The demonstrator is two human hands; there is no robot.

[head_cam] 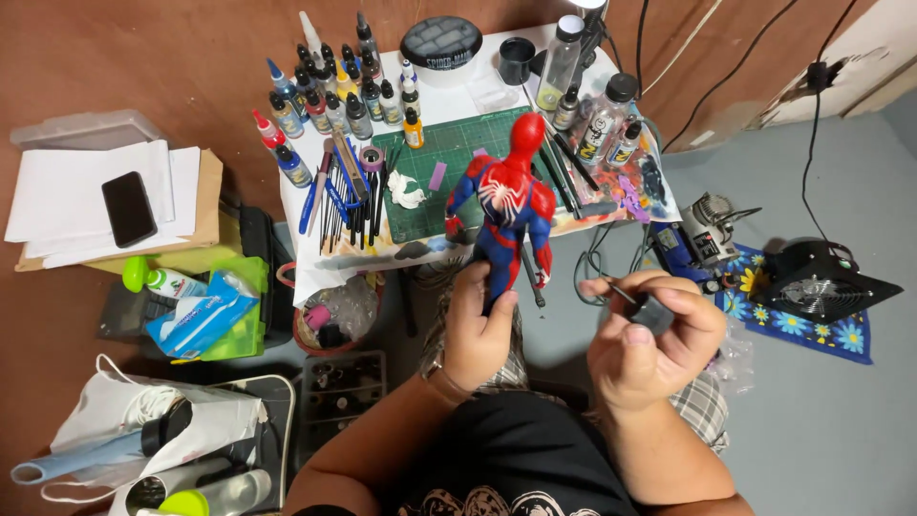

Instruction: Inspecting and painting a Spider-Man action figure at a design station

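Observation:
My left hand grips the legs of a red and blue superhero action figure, holding it upright in front of a small white table. My right hand is closed around a small dark grey tool with a thin needle tip pointing left toward the figure. A green cutting mat lies on the table behind the figure, with a crumpled white tissue on it.
Several small paint bottles stand at the table's back left; brushes and pens lie left of the mat. A black phone rests on paper over a box. A compressor and black fan sit on the floor right.

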